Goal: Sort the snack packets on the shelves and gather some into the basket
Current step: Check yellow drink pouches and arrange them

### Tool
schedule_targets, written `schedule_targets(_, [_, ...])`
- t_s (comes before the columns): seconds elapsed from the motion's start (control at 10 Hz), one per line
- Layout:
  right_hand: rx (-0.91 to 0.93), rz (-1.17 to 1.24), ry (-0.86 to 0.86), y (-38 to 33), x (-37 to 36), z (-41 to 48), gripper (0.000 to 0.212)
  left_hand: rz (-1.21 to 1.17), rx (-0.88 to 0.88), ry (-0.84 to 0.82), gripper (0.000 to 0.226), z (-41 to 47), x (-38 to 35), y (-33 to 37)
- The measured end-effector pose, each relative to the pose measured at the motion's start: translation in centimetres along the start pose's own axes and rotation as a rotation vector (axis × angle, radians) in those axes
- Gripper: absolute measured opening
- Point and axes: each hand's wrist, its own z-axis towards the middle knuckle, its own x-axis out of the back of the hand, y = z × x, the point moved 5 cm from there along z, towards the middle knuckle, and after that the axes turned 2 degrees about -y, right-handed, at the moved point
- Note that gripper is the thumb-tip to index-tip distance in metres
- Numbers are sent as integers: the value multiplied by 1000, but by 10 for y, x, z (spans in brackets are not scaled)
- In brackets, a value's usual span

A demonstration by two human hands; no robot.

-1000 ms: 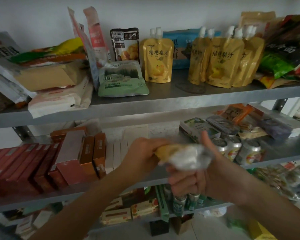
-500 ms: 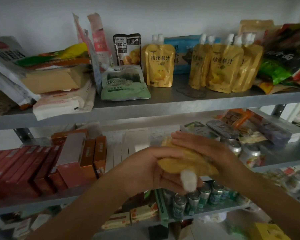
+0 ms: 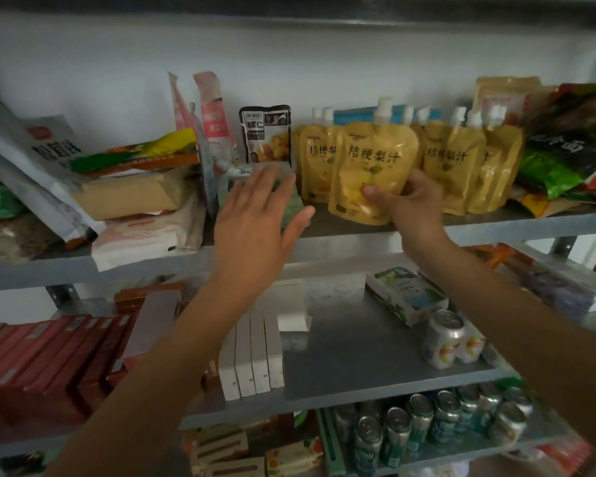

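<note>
**Juice pouch held at the top shelf**

The right hand point(image 3: 415, 204) grips a yellow spouted pouch point(image 3: 369, 156) by its lower right corner. The thumb presses the front face near the bottom and the fingers curl round behind it. The pouch stands upright with its white cap on top, at the front of the upper shelf point(image 3: 496, 225). It sits above and to the left of the hand. Its base looks to be at the shelf surface, though I cannot tell whether it actually touches.

The left hand point(image 3: 255, 218) holds nothing. Its fingers are straight and spread, raised in front of a green packet point(image 3: 291, 206) that lies on the same shelf just left of the pouch. The hand is blurred, so contact with the packet is unclear.

Dark characters on the pouch read 桔梗梨汁. The same writing shows on the matching pouches behind it to the left point(image 3: 315, 163) and to the right point(image 3: 451, 163). A dark packet point(image 3: 265, 129) stands against the wall with a white label panel and what seem to be chestnuts pictured on it. Its characters are too small to read surely. A white bag point(image 3: 45, 149) at far left carries a red logo and large dark characters, partly cut off.

On the middle shelf are red boxes point(image 3: 31, 359), white boxes point(image 3: 252, 356) and silver cans point(image 3: 451, 339).
</note>
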Motion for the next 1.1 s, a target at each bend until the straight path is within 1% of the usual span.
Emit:
schedule_targets(0.1, [-57,-29,-5,13,-20,24,30,85,17,-152,80,-2,-34,-9])
schedule_targets(0.2, [-97,-25,-72,18,-38,38,33,169,6,-148,73,-8,-50,-14])
schedule_targets(0.4, [-225,-17,-94,33,-53,51,42,173,-4,-129,73,-8,-50,-13])
schedule_targets(0.6, [-164,-117,-153,30,-45,46,39,181,-13,-112,69,-7,-50,-13])
schedule_targets(0.7, [-118,-211,-127,29,-28,45,34,174,-16,-112,69,-8,-50,-13])
schedule_targets(0.8, [36,-357,-8,27,-1,42,20,185,-11,-107,69,-7,-50,-12])
schedule_targets(0.9, [246,-571,151,28,24,40,19,188,-9,-96,69,-7,-49,-11])
schedule_targets(1.0, [351,-702,233,30,33,41,20,191,-5,-95,71,-7,-47,-10])
schedule_targets(1.1, [286,-857,157,39,27,52,26,190,-15,-88,71,-8,-48,-10])
